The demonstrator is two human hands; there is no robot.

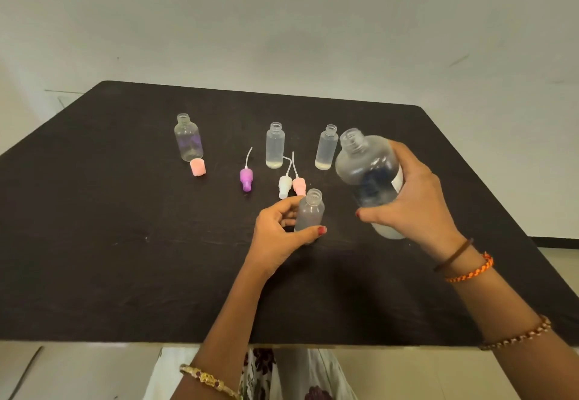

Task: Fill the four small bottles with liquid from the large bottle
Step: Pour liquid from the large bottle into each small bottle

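Now we are steadying the near small bottle [309, 214] on the worktop [125, 243] with our left hand [282, 233] pinching it, our right hand [413, 208] wrapping its grip round the large bottle [366, 174] just right of it; tipping slowly, mouth over mouth, should be avoiding spills

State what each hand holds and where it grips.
The left hand grips a small bottle round its lower body, upright on the table. The right hand holds the large bottle by its lower body, tilted.
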